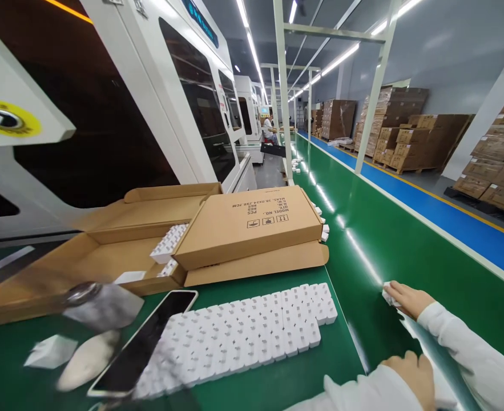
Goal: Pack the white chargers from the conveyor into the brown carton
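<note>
Glossy green belt (427, 251) | right fingers (400, 291) gripping small blocky white piece (387, 293) | left fingers (423, 366) curled, grip: cannot tell

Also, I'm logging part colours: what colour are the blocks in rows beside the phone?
The blocks are white, flecked grey on top; see the head view.

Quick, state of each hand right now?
Left hand: curled; can't tell whether it's holding anything.
Right hand: closed on a small white block.

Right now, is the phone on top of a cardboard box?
No, the phone lies on the green table, beside the rows of white blocks.
</note>
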Tool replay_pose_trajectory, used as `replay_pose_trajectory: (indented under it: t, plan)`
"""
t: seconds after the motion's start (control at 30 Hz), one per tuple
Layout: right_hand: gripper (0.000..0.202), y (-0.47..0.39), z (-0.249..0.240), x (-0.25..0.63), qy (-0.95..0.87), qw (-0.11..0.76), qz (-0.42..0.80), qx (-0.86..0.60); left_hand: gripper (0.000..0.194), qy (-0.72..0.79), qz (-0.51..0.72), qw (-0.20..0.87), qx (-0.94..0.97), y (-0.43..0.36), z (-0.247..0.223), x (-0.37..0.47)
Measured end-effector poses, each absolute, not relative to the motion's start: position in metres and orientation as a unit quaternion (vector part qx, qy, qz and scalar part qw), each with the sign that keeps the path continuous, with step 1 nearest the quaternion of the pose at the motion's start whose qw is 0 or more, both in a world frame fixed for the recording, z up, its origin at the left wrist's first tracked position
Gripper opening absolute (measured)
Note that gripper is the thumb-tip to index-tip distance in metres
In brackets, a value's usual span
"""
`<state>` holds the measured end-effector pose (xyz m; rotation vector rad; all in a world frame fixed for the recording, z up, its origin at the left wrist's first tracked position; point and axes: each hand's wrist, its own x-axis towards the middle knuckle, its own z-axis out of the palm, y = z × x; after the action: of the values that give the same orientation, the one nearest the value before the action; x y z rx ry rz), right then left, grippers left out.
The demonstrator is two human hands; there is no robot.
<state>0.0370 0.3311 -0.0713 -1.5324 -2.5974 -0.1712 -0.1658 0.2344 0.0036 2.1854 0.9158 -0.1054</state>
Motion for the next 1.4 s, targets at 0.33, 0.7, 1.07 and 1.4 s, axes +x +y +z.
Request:
replay_pose_trajectory:
  t: [0.33, 0.7, 1.07, 1.4]
  plan:
    - [0.045, 0.225, -0.027, -0.113, -0.688, 0.290, 0.487, -0.452, 0.050, 0.507, -0.152, 0.223, 0.819, 0.197, 0.042, -0.344]
    - [0.056, 0.223, -0.027, -0.153, -0.767, 0.251, 0.439, -0.393, 0.041, 0.546, -0.127, 0.142, 0.816, 0.190, 0.029, -0.360]
    - [0.022, 0.254, -0.024, -0.168, -0.877, 0.187, 0.064, -0.437, 0.050, 0.575, -0.036, 0.242, 0.781, 0.184, 0.026, -0.378]
    - [0.047, 0.214, -0.013, -0.151, -0.823, 0.132, 0.349, -0.427, 0.045, 0.549, 0.042, 0.327, 0.769, 0.194, 0.011, -0.380]
